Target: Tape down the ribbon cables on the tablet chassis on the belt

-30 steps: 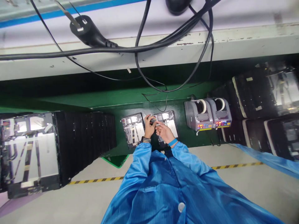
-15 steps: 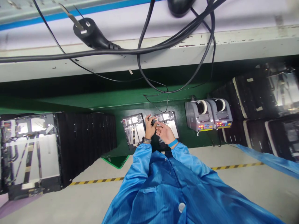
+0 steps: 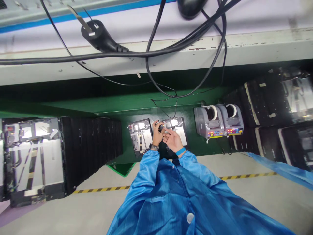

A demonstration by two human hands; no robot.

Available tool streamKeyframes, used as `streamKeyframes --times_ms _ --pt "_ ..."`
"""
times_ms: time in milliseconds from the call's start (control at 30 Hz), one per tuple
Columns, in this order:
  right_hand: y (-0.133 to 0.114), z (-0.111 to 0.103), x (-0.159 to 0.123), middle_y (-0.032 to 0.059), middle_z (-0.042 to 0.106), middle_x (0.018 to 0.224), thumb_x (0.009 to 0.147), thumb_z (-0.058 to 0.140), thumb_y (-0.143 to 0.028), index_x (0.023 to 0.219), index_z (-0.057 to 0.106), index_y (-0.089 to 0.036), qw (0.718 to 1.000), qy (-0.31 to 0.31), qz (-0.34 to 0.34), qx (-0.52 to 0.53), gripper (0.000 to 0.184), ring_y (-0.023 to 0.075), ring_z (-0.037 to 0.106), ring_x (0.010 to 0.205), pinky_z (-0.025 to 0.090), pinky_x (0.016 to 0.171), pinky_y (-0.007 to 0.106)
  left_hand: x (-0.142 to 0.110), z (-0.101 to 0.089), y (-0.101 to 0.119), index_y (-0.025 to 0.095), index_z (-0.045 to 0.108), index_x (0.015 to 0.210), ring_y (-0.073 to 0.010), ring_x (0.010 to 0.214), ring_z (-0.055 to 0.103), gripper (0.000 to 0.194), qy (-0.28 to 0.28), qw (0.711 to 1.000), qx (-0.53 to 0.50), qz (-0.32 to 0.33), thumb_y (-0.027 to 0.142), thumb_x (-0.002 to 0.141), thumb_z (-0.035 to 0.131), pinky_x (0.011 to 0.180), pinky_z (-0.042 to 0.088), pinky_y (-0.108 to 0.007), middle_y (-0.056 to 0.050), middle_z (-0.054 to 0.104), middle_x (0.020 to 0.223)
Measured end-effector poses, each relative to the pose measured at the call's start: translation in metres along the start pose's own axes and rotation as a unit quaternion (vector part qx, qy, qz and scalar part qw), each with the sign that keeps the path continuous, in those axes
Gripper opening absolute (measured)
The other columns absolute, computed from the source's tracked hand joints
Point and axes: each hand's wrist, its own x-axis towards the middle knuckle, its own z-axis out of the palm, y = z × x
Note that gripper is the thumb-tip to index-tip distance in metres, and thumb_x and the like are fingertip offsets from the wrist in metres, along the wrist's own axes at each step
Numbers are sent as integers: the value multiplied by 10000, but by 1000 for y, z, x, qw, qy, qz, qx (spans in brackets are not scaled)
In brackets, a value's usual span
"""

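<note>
Both hands, left (image 3: 157,133) and right (image 3: 173,140), meet over the right-hand open device (image 3: 180,132).

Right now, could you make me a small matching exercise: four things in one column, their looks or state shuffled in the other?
1. left hand
2. right hand
3. tape dispensers
4. power plug

A. grey, side by side
B. blue band at the wrist
C. black, not plugged in
D. dark band at the wrist

Pairs: 1-D, 2-B, 3-A, 4-C

I'm counting two tape dispensers (image 3: 200,123), two white rolls (image 3: 215,113) sitting in them, and, left of the dispensers, two flat panels (image 3: 146,138) lying and one two-pronged plug (image 3: 101,36).
</note>
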Motion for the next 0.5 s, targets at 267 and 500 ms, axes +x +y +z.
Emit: streamKeyframes --times_ms 267,500 --pt "0 0 0 40 654 800 930 560 -421 1182 635 -205 1000 -3 -6 -10 341 165 535 605 427 584 294 0 0 -1 264 665 1122 -268 1306 490 261 -4 1000 4 -8 189 875 627 1064 430 -406 -98 420 1411" --pt "-1 -3 6 53 667 791 950 534 -418 1143 643 -190 1000 2 -3 1 318 168 541 612 438 581 289 0 0 -4 254 681 1092 -286 1375 444 202 -9 1000 11 21 214 899 636 1119 389 -433 -109 408 1431"
